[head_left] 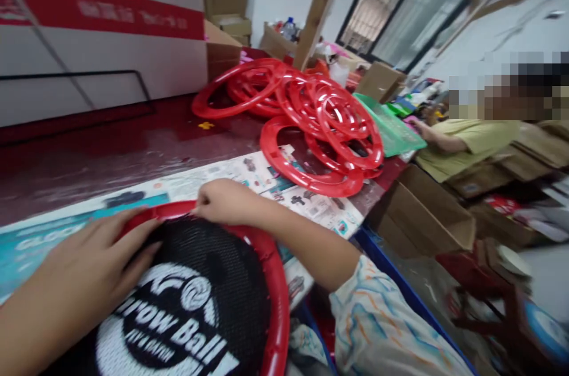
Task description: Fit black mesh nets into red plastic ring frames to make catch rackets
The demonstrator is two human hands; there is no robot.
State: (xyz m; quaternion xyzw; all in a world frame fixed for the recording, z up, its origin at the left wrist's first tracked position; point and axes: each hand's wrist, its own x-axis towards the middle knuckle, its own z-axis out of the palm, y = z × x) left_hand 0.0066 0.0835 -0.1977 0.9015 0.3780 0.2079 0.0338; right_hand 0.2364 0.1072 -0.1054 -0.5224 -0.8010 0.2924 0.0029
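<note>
A round black mesh disc (213, 281) with white print reading partly "row Ball" lies close in front of me, inside a red plastic ring (276, 305). My left hand (95, 257) rests over its left side, fingers stretched out across the ring and the mesh; the thumb is hidden. At the far edge my right hand (226, 201) is closed, its fingers pinched on the red ring. Farther back on the table, a loose heap of red plastic rings (306, 177) overlaps in several layers.
Printed sheets (249, 168) cover the near strip of the dark red table (169, 145). A large white-and-red carton (111, 56) stands at left with a black wire frame. Beyond the rings are a green tray (386, 127) and a co-worker in a yellow top (471, 139). An open cardboard box (422, 216) sits at right.
</note>
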